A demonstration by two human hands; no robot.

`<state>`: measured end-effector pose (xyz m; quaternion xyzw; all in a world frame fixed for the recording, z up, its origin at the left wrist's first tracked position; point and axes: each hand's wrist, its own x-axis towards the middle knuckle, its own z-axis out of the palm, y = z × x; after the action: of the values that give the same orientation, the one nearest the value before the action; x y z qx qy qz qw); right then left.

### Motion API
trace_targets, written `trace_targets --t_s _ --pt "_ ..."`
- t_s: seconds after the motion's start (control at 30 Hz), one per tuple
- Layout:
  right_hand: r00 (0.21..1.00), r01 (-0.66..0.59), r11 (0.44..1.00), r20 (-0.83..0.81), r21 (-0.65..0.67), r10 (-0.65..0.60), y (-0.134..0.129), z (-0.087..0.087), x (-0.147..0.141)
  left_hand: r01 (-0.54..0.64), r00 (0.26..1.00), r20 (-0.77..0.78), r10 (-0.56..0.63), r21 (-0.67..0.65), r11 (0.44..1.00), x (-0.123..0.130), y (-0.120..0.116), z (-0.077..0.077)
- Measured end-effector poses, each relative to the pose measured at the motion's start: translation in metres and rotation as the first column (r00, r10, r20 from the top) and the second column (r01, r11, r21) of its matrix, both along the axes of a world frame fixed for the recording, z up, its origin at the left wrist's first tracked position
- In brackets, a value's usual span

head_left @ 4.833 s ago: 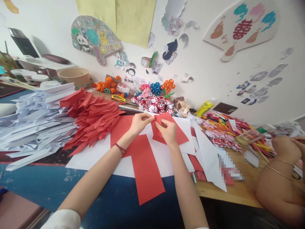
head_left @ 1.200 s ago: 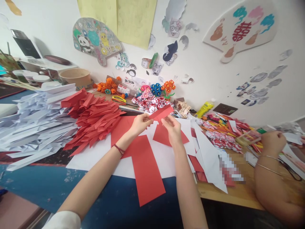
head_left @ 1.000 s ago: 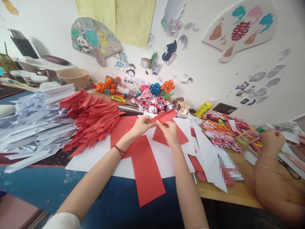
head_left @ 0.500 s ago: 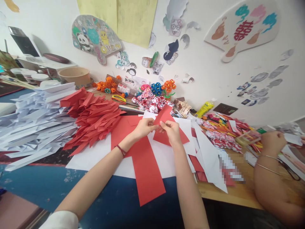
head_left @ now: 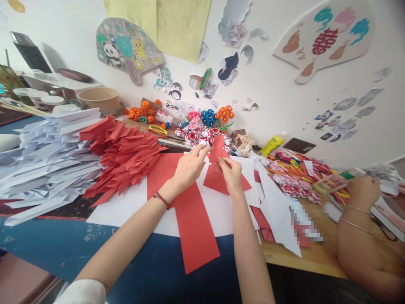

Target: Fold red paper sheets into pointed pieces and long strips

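My right hand [head_left: 230,172] pinches a piece of red paper [head_left: 217,145], which stands up tilted above the table. Close by on the left, my left hand [head_left: 190,166] has its fingers stretched out and seems to hold nothing; whether its fingertips brush the paper's edge I cannot tell. Under my right hand lies another red paper piece [head_left: 213,180]. A long red paper strip [head_left: 198,232] runs from beneath my left hand past the table's front edge. White sheets [head_left: 126,211] lie below the red paper.
Heaps of folded white paper [head_left: 41,164] and folded red paper [head_left: 123,156] stand on the left. Behind my hands are paper flowers [head_left: 207,118] and a tan bowl [head_left: 98,99]. At right, a yellow bottle [head_left: 272,143], loose sheets [head_left: 275,211] and another person's arm [head_left: 357,236].
My left hand has let go of the red paper and drawn back slightly to the left, its fingers now extended. The paper in my right hand stands more upright and looks narrower.
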<state>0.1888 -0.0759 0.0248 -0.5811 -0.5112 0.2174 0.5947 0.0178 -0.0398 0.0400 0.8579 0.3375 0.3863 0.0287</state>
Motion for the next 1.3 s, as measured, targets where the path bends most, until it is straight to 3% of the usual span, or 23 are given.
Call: trace_targets --t_s 0.13,0.3,0.57,0.8,0.93,1.13,1.3 --pt "0.998 -0.045 0.999 0.050 -0.015 0.046 -0.003 0.003 -0.001 0.140 0.973 -0.216 -0.082 0.270 0.953 -0.011 0.010 0.001" --pt "0.995 -0.088 0.996 0.054 -0.035 0.089 -0.005 0.007 -0.004 0.165 0.978 -0.178 -0.110 0.333 0.928 -0.015 0.016 -0.002" --pt "0.979 -0.199 0.980 -0.044 -0.031 0.197 -0.009 0.011 -0.009 0.163 0.973 0.155 -0.171 0.064 0.985 -0.006 0.018 -0.002" --pt "0.967 -0.242 0.970 -0.095 -0.033 0.238 -0.009 0.010 -0.012 0.225 0.920 0.352 -0.175 -0.106 0.969 -0.004 0.018 -0.001" --pt "0.966 -0.243 0.969 -0.099 -0.029 0.239 -0.009 0.010 -0.012 0.241 0.886 0.450 -0.114 -0.237 0.941 0.001 0.017 -0.004" --pt "0.968 -0.233 0.973 -0.097 -0.005 0.231 -0.009 0.010 -0.013 0.317 0.895 0.426 -0.130 -0.404 0.858 0.002 0.018 -0.005" --pt "0.954 -0.269 0.963 -0.140 -0.002 0.266 -0.008 0.009 -0.014 0.319 0.880 0.463 -0.109 -0.405 0.857 0.000 0.016 -0.001"
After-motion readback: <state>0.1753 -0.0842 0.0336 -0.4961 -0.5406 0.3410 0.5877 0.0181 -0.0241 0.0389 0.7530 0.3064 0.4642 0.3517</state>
